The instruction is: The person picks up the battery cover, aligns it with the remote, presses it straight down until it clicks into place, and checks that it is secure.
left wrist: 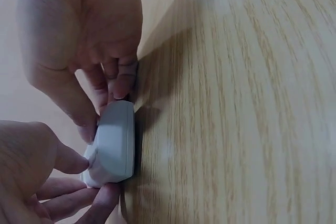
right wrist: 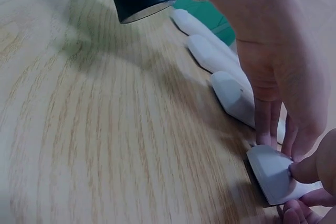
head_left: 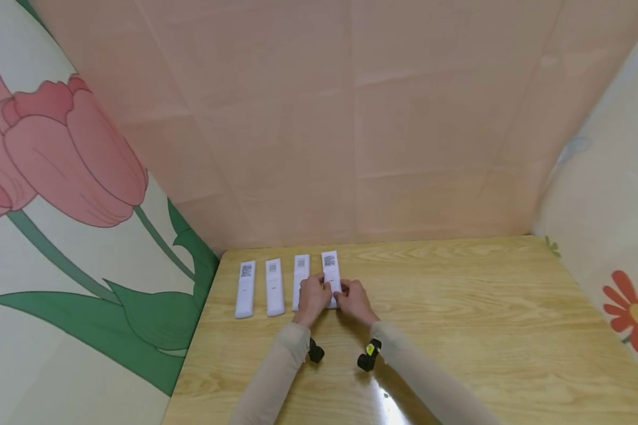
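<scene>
A slim white bar (head_left: 330, 265), remote-shaped and with a printed QR code at its far end, lies lengthwise on the wooden table. My left hand (head_left: 313, 298) grips its left edge, thumb over the top face. From the other side my right hand (head_left: 355, 301) pinches the near part, with the thumb on top. The left wrist view shows the rounded near end of this white bar (left wrist: 114, 142), a thin seam along it, between both hands. In the right wrist view the white bar (right wrist: 270, 171) sits low on the tabletop; fingers hide its far part.
Several similar white bars stand in a row on the left: the leftmost bar (head_left: 246, 289), the second bar (head_left: 274, 289) and a third bar (head_left: 300, 271), partly behind my left hand. A beige sheet (head_left: 351, 130) hangs at the back. Flower-patterned panels (head_left: 74, 153) flank the table (head_left: 484, 307).
</scene>
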A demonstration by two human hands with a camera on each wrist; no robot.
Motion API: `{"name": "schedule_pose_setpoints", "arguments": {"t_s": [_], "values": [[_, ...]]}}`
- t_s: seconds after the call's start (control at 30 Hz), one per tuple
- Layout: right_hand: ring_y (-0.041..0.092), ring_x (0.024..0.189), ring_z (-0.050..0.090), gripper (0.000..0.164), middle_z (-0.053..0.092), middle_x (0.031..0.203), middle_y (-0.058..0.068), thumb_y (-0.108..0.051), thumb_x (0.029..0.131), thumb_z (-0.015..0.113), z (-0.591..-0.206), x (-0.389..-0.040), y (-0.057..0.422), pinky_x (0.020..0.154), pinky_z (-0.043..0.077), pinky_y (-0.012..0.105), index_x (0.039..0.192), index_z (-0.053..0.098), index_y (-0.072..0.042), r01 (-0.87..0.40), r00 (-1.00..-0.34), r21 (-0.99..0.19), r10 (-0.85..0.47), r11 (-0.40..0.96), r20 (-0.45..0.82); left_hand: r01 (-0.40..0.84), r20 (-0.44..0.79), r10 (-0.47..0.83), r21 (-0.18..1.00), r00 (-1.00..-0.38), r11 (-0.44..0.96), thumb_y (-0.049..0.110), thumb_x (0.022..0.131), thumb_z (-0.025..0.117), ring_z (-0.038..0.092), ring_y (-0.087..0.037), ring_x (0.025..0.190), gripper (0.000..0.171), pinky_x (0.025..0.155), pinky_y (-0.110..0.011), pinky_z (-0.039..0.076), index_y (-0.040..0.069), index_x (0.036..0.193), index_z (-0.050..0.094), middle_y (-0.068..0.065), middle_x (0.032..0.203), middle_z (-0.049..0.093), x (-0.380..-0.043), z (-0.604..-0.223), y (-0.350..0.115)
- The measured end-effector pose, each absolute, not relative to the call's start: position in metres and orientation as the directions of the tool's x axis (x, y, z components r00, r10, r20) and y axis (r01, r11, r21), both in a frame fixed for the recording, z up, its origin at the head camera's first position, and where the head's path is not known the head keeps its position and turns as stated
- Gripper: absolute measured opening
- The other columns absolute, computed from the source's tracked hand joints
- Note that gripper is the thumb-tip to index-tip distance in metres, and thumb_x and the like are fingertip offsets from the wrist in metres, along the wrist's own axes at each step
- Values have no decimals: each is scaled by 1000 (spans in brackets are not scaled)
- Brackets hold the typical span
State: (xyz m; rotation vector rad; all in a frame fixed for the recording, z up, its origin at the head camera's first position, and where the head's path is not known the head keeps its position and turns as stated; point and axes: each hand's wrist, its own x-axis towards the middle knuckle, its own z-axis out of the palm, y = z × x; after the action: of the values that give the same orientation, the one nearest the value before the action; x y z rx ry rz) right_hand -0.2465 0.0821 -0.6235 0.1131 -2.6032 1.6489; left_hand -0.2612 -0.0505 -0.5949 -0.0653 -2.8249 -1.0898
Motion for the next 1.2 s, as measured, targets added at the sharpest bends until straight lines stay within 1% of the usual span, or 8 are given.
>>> {"name": "schedule_pose_setpoints", "arguments": {"t_s": [0.1, 0.27, 0.4, 0.53, 0.7, 0.8, 0.97, 1.2], "values": [[22, 87, 68, 31, 76, 100, 18, 3, 94, 69, -622, -245, 84, 77, 58, 34, 124, 71, 11, -78, -996, -903, -2, 421, 85, 117, 143, 28, 662, -989, 740, 9, 100, 67, 72, -20, 93, 26, 75, -36, 61, 1, 123, 78, -17, 117, 79, -261, -594, -52], [35, 103, 72, 36, 73, 115, 25, 2, 96, 68, -621, -239, 100, 92, 61, 45, 130, 65, 13, -77, -994, -929, 40, 363, 98, 187, 165, 101, 677, -981, 712, 14, 102, 68, 71, -24, 88, 38, 79, -40, 61, -1, 136, 70, -18, 100, 77, -257, -594, -58], [43, 113, 70, 40, 68, 128, 28, -6, 102, 68, -613, -229, 130, 99, 59, 54, 139, 61, 10, -116, -991, -913, 13, 392, 131, 249, 195, 157, 690, -968, 680, 20, 104, 68, 72, -31, 115, 44, 103, -46, 59, 1, 144, 65, -17, 126, 75, -249, -588, -63], [47, 122, 65, 48, 61, 142, 27, -22, 107, 66, -599, -221, 170, 102, 56, 60, 147, 57, 4, -202, -979, -850, -77, 486, 189, 279, 219, 178, 645, -959, 712, 28, 106, 66, 59, -34, 140, 48, 118, -51, 48, 6, 148, 62, -13, 150, 64, -242, -580, -76], [53, 136, 53, 58, 52, 154, 27, -38, 107, 66, -578, -214, 225, 108, 46, 71, 151, 56, -2, -340, -937, -692, -171, 637, 304, 346, 311, 212, 484, -926, 803, 41, 106, 64, 50, -44, 147, 57, 121, -60, 40, 7, 151, 59, -15, 158, 56, -237, -571, -96], [56, 139, 49, 68, 51, 156, 27, -48, 100, 72, -565, -207, 259, 108, 42, 75, 150, 58, -4, -405, -887, -479, -206, 779, 414, 389, 376, 241, 391, -895, 834, 48, 105, 62, 43, -51, 149, 61, 122, -67, 33, 8, 152, 59, -16, 160, 54, -235, -564, -108], [62, 146, 38, 89, 45, 164, 23, -68, 84, 78, -542, -194, 315, 109, 35, 78, 152, 59, -14, -344, -842, -172, -222, 923, 491, 401, 438, 261, 266, -860, 876, 56, 103, 61, 35, -55, 153, 68, 124, -71, 26, 10, 153, 58, -15, 162, 52, -236, -546, -131], [65, 156, 0, 108, 23, 176, 20, -80, 77, 76, -523, -179, 371, 119, 8, 85, 164, 44, -24, -220, -900, -144, -144, 965, 412, 290, 382, 208, 170, -900, 942, 75, 98, 54, 20, -57, 158, 87, 124, -76, 20, 18, 164, 44, -13, 171, 39, -243, -525, -174]]}}
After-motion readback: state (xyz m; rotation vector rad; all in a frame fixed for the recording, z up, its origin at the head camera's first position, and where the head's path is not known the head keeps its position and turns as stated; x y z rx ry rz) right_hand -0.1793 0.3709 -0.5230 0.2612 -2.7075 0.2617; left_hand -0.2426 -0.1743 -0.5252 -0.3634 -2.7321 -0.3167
